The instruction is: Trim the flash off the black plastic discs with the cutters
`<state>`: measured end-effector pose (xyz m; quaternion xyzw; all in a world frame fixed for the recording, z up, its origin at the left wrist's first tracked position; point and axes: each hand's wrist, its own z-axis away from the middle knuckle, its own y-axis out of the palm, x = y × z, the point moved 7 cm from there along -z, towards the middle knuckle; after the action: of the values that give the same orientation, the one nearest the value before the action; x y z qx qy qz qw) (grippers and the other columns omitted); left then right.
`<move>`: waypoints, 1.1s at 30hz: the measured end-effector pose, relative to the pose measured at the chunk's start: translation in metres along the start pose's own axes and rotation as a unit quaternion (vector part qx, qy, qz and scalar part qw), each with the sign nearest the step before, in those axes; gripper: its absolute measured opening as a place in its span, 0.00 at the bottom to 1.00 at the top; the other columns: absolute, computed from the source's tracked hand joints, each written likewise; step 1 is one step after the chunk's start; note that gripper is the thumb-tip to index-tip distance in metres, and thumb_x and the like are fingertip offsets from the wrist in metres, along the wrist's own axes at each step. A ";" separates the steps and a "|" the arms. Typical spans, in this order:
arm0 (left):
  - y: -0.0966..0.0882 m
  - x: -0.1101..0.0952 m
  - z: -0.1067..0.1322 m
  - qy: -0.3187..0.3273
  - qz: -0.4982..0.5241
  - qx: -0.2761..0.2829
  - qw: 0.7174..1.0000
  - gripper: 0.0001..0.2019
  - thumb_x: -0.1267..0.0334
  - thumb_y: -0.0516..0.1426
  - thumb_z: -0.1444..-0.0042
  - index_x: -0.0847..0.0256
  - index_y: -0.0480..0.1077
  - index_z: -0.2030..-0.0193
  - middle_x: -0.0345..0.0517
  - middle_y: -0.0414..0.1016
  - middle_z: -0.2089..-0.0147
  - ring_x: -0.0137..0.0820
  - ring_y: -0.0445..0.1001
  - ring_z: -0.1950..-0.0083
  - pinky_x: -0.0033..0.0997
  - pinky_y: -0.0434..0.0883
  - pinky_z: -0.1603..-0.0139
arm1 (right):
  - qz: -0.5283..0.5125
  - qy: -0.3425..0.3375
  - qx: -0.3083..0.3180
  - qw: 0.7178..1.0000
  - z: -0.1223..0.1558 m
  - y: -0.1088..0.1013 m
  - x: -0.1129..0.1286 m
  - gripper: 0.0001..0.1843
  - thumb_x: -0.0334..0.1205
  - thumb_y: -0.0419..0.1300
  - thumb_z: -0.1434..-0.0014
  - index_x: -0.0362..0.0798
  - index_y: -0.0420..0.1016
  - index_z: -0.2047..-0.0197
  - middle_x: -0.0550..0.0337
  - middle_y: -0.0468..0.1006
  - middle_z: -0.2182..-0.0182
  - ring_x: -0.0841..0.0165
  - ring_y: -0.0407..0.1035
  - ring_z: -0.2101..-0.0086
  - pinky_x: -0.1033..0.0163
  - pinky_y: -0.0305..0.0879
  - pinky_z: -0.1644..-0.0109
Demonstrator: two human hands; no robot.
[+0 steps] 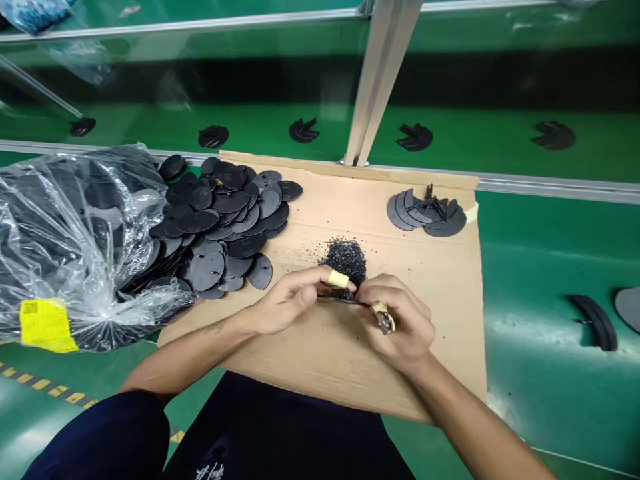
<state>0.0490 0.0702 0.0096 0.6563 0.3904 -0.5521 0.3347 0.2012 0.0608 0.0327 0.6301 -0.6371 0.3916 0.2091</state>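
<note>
My left hand (pixel 287 300) pinches a thin black plastic disc (pixel 334 298) held edge-on over a cardboard sheet (pixel 440 280); its thumb wears a yellow tape wrap. My right hand (pixel 400 320) touches the same disc and grips a small tool (pixel 384 319) with a taped handle. Just beyond the hands lies a small heap of black shavings (pixel 346 257). A large pile of black discs (pixel 225 220) spreads to the left, spilling from a clear plastic bag (pixel 65 247). A small stack of discs (pixel 425 212) sits at the cardboard's far right.
A green conveyor belt (pixel 475 143) runs behind the cardboard with single black pieces (pixel 304 131) spaced along it. A metal post (pixel 380 73) rises at centre. Two dark parts (pixel 597 320) lie on the green surface at right. My dark-clothed knees are below.
</note>
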 end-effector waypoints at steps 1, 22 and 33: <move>0.001 0.000 0.001 0.000 -0.013 -0.002 1.000 0.25 0.42 0.57 0.36 0.62 0.77 0.49 0.53 0.81 0.53 0.34 0.81 0.51 0.31 0.80 0.49 | 0.004 -0.001 -0.001 1.000 -0.001 -0.001 0.001 0.12 0.26 0.66 0.41 0.50 0.72 0.59 0.59 0.75 0.68 0.67 0.72 0.69 0.61 0.70 0.67; -0.020 -0.017 0.000 0.096 -0.212 -0.052 0.971 0.09 0.66 0.65 0.39 0.63 0.78 0.53 0.49 0.83 0.59 0.31 0.80 0.58 0.30 0.77 0.55 | 0.199 0.008 0.160 0.967 -0.008 -0.002 -0.022 0.07 0.31 0.58 0.36 0.47 0.73 0.55 0.52 0.79 0.66 0.63 0.73 0.67 0.58 0.70 0.64; -0.021 -0.017 0.000 0.094 -0.203 -0.046 0.974 0.10 0.66 0.66 0.40 0.64 0.78 0.52 0.50 0.83 0.59 0.31 0.80 0.57 0.30 0.77 0.55 | 0.224 -0.001 0.163 0.961 -0.008 -0.002 -0.022 0.06 0.32 0.58 0.35 0.48 0.75 0.56 0.54 0.80 0.66 0.64 0.73 0.68 0.59 0.69 0.64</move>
<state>0.0292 0.0777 0.0263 0.5959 0.5701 -0.5261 0.2076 0.2037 0.0808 0.0211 0.4970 -0.6895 0.5268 0.0099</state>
